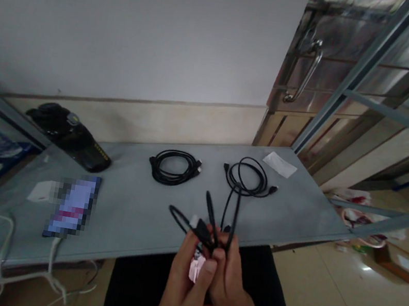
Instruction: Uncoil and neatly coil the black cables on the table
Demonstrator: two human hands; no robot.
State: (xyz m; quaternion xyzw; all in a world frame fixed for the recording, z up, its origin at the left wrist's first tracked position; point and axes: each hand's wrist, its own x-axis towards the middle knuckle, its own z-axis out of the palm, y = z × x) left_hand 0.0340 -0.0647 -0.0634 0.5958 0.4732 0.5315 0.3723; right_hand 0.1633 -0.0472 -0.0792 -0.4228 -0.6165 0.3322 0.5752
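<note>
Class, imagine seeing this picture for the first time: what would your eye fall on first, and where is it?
First, the bunched black cable at lower centre, gathered between the left hand and right hand. Then two coils of black cable beyond them on the grey shelf, the left coil and the right coil. At left, a pixelated blue-purple patch lies before a bulky black device.

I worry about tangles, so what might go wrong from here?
Loops of the held cable fan out beyond the left hand and right hand; they might spring loose if grip slackens. One loop overlaps the right coil in view and could snag there. The left coil shows no visible tie, so a knock might loosen it.
</note>
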